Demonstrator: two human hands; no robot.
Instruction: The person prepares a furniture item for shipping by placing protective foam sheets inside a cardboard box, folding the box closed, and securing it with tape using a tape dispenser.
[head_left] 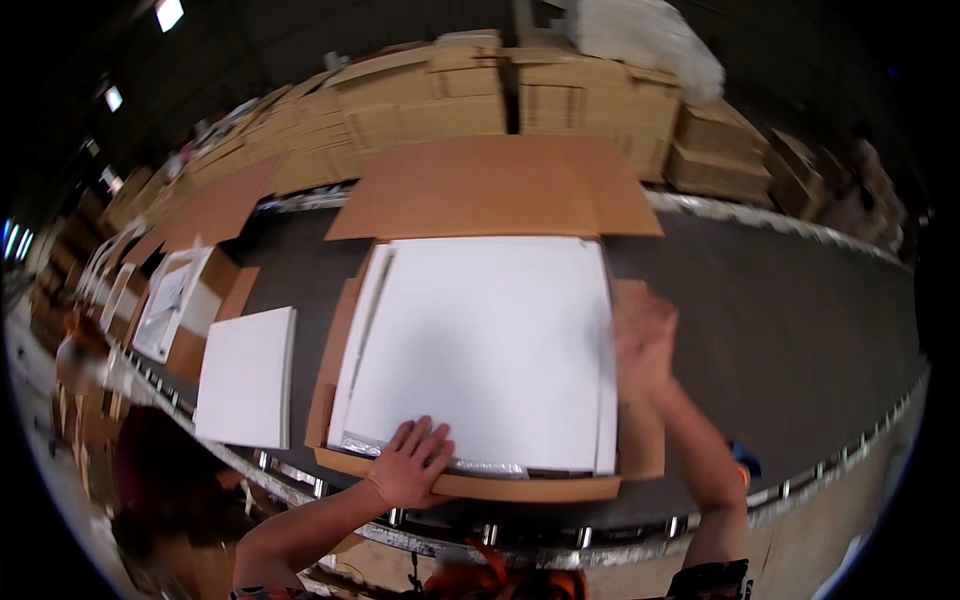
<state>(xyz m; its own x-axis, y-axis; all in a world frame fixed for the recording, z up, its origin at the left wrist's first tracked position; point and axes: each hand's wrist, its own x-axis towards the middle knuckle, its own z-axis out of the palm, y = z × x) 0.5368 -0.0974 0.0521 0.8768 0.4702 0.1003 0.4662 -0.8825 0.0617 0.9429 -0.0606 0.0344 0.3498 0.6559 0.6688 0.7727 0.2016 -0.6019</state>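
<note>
An open cardboard box (480,488) stands in front of me with its far flap (495,185) folded back. Inside lies a large white panel (480,340), with white strips along its left and right sides. Clear plastic wrap (495,467) shows along the near edge. My left hand (412,465) rests at that near edge with its fingers apart on the panel and wrap. Over the box's right side flap, my right hand (645,340) is beside the panel's right edge; motion smears its fingers, and I cannot tell what they touch.
The box stands on a dark conveyor belt (790,320) with a roller-lined near rail. A white slab (246,380) lies to its left, beyond it another open box (185,305) with white parts. Stacked cartons (420,95) line the far side. A person (170,470) is at lower left.
</note>
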